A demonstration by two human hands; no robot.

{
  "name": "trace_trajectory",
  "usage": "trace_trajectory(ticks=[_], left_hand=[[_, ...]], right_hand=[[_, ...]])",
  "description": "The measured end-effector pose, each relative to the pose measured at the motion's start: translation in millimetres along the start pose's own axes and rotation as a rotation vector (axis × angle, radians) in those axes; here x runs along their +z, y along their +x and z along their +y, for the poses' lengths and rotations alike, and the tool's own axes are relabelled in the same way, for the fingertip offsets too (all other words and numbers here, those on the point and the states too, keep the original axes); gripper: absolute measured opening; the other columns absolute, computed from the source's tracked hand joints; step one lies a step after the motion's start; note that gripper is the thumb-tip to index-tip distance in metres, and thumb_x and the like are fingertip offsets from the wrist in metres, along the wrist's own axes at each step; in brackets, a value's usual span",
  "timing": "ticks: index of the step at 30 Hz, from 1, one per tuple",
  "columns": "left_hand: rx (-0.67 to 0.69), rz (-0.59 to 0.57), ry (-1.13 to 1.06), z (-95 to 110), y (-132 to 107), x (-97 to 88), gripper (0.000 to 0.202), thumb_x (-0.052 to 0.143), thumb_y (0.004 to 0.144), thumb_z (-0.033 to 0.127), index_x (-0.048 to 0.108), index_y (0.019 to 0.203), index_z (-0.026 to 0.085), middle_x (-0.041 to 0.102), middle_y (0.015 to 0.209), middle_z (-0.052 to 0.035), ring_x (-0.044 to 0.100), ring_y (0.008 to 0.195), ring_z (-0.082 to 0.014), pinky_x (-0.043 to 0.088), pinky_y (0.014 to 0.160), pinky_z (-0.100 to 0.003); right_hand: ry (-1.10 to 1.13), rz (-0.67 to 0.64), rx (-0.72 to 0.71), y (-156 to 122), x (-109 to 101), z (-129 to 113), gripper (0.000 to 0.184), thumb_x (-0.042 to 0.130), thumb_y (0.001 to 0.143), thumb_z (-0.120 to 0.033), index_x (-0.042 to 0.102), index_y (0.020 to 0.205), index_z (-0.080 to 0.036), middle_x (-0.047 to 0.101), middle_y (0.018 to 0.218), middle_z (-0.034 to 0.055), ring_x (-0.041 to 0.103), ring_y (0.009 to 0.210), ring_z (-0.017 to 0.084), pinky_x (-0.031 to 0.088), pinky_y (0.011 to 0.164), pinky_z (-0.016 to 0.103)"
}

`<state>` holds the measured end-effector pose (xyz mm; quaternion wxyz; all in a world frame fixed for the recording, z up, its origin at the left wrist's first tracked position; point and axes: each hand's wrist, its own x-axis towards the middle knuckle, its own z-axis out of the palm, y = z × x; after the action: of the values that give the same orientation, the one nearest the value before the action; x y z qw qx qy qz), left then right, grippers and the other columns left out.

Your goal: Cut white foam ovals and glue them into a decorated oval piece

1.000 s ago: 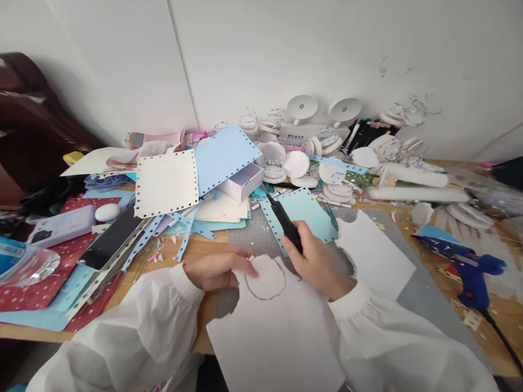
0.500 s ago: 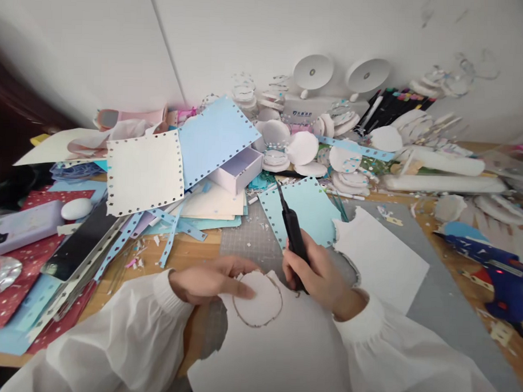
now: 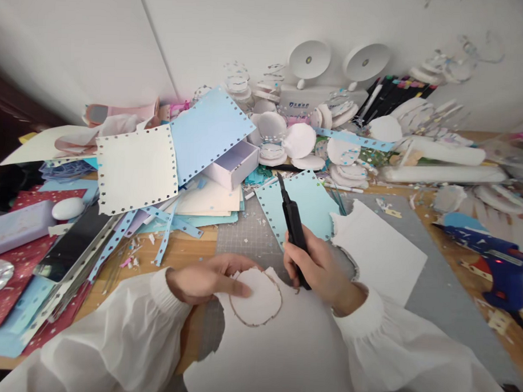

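A black utility knife [image 3: 295,228] stands upright in my right hand [image 3: 317,261], its blade pointing up and away from me. My left hand [image 3: 218,280] grips the upper left edge of a white foam board [image 3: 290,345]; the thumb presses on a round piece [image 3: 258,301] outlined by a rough cut line in the board. The other left fingers are hidden behind the board. A bitten-out curve shows on the board's left edge. Right of my right hand, another white board piece [image 3: 382,251] with cut-out edges lies on the grey cutting mat [image 3: 446,317].
A blue hot glue gun [image 3: 495,255] lies at the right. Stacks of white discs [image 3: 300,141], a small lilac drawer box [image 3: 232,163] and two white lamps [image 3: 309,60] line the back. Papers, a dark phone [image 3: 77,244] and scraps crowd the left.
The view has shifted slightly, so the desk things sit a little further left and higher. Both hands keep their holds on the board and the knife.
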<state>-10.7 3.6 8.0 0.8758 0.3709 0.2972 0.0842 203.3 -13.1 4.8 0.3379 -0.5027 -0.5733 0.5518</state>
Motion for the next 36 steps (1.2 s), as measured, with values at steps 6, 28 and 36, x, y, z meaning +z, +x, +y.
trace_trajectory(ticks=[6, 28, 36], left_hand=[[-0.001, -0.017, 0.005, -1.5, 0.5, -2.5, 0.034, 0.075, 0.069, 0.030, 0.069, 0.097, 0.011, 0.069, 0.078, -0.0068, 0.064, 0.064, -0.0144, 0.048, 0.058, -0.021], [-0.072, 0.082, 0.164, 10.6, -8.2, 5.9, 0.034, 0.070, 0.076, 0.034, 0.067, 0.102, 0.013, 0.071, 0.090, -0.0077, 0.065, 0.071, -0.0153, 0.047, 0.061, -0.022], [0.095, 0.382, 0.595, 11.0, -12.6, 1.2, 0.037, 0.070, 0.073, 0.042, 0.069, 0.096, 0.013, 0.071, 0.079, -0.0055, 0.064, 0.070, -0.0177, 0.045, 0.056, -0.021]], right_hand=[[0.039, 0.009, -0.002, -0.8, -1.0, -1.2, 0.018, 0.043, 0.092, -0.038, 0.041, 0.083, -0.023, 0.045, 0.049, -0.0101, 0.043, 0.036, 0.008, 0.038, 0.039, 0.020], [0.003, 0.067, -0.070, 4.7, -2.0, 6.0, 0.019, 0.045, 0.091, -0.038, 0.046, 0.082, -0.021, 0.051, 0.062, -0.0061, 0.045, 0.044, 0.008, 0.037, 0.045, 0.022], [0.158, 0.294, -0.179, 1.9, -6.3, -1.5, 0.024, 0.046, 0.090, -0.041, 0.049, 0.105, -0.022, 0.057, 0.085, -0.0008, 0.049, 0.047, 0.008, 0.043, 0.044, 0.024]])
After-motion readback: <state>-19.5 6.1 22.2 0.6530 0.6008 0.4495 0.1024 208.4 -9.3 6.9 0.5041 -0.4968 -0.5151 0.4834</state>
